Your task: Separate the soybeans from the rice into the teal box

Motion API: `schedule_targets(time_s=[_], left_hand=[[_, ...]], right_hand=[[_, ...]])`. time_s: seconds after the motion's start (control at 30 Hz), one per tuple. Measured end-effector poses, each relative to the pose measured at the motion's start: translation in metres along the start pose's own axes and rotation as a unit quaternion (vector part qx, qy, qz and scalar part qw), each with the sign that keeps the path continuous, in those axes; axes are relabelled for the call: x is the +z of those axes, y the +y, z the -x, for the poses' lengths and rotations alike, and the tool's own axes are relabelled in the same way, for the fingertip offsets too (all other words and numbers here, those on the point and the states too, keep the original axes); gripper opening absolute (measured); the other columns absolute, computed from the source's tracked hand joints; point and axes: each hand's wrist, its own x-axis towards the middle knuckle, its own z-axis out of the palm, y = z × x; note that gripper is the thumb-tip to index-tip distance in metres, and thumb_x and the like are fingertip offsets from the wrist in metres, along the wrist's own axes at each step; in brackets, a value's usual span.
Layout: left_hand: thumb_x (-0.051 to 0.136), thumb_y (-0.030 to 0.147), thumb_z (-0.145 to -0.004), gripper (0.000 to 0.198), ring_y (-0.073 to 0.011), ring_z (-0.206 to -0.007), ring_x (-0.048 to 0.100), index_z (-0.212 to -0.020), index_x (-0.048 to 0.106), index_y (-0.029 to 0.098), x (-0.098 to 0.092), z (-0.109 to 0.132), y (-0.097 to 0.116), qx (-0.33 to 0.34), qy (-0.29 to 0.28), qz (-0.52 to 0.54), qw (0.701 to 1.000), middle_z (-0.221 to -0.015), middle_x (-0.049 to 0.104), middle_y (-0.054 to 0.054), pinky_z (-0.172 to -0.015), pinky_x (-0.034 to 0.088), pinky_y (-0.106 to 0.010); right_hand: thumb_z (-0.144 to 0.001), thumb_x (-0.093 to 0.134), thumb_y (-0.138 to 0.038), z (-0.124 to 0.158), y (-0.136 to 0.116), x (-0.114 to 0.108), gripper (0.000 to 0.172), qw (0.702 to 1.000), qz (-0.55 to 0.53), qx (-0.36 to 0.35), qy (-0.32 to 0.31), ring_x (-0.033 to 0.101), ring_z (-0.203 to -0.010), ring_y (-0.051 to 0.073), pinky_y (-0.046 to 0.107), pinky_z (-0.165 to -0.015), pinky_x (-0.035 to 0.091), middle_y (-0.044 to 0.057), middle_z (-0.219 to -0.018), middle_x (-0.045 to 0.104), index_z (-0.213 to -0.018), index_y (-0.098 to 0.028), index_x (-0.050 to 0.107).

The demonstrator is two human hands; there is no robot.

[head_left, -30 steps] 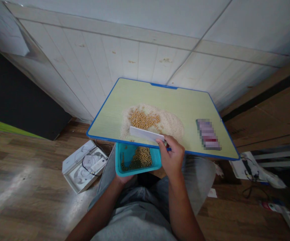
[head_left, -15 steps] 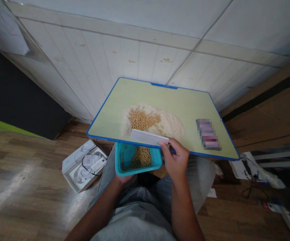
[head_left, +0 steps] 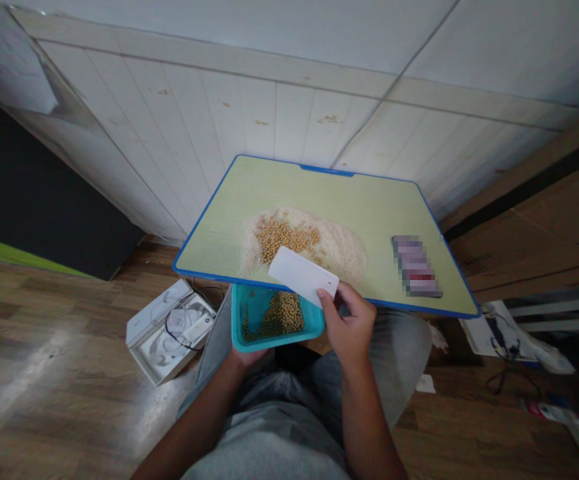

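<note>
My right hand point(head_left: 348, 320) pinches one end of a flat white card point(head_left: 303, 273), tilted above the near edge of the light green board point(head_left: 369, 200). Round yellow beans point(head_left: 282, 238) lie on the board beyond the card, amid a spread of pale grains point(head_left: 342, 250). My left hand point(head_left: 250, 356) holds a turquoise container point(head_left: 277, 343) from below, just under the board's near edge; its fingers are mostly hidden. More beans point(head_left: 283, 313) are inside the container, mostly on its right side.
A blurred flat object point(head_left: 416, 267) lies at the board's right. On the floor at the left stands an open white box point(head_left: 169, 333) with a cable. Cables and a white bag point(head_left: 552, 357) are at the right. The white wall point(head_left: 269, 113) rises behind the board.
The white card has turned so that more of its flat face shows, and its left end is slightly higher. My left hand and the container have barely moved.
</note>
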Motion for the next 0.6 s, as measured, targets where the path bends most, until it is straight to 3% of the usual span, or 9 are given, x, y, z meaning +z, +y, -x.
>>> schedule_targets(time_s=[0.17,0.33,0.47,0.6], left_hand=[[0.036,0.063,-0.116,0.062,-0.0332,-0.172,0.057,-0.147,0.080,0.034,0.001,0.004,0.000,0.017,-0.002,-0.022,1.000,-0.162,0.082,-0.003,-0.142,0.050,-0.053],[0.036,0.057,-0.115,0.059,-0.0319,-0.171,0.059,-0.151,0.078,0.035,-0.004,0.005,-0.002,0.012,0.045,-0.020,0.999,-0.154,0.087,-0.004,-0.142,0.049,-0.054],[0.035,0.055,-0.116,0.057,-0.0301,-0.171,0.059,-0.146,0.080,0.035,-0.002,0.003,-0.003,0.011,0.031,-0.017,0.999,-0.154,0.087,-0.003,-0.143,0.048,-0.051],[0.032,0.061,-0.117,0.064,-0.0337,-0.168,0.062,-0.142,0.082,0.030,-0.004,-0.003,-0.003,0.008,0.002,-0.001,1.000,-0.157,0.085,-0.006,-0.141,0.051,-0.052]], right_hand=[[-0.100,0.079,-0.038,-0.001,0.016,-0.012,0.023,0.999,0.002,0.029,0.029,0.062,-0.062,0.017,0.028,-0.061,0.053,-0.001,-0.068,0.070,-0.086,-0.021,0.083],[-0.101,0.081,-0.040,-0.003,0.024,-0.021,0.022,0.996,0.005,0.044,0.071,0.064,-0.063,0.017,0.030,-0.068,0.057,-0.002,-0.071,0.073,-0.096,-0.019,0.087],[-0.101,0.079,-0.035,-0.002,0.010,-0.013,0.018,0.999,-0.017,0.014,0.037,0.062,-0.061,0.016,0.027,-0.062,0.052,-0.003,-0.070,0.071,-0.094,-0.020,0.087],[-0.100,0.078,-0.034,0.000,-0.003,-0.002,0.023,1.000,-0.010,-0.012,-0.008,0.055,-0.058,0.014,0.026,-0.057,0.045,-0.004,-0.064,0.063,-0.082,-0.020,0.081]])
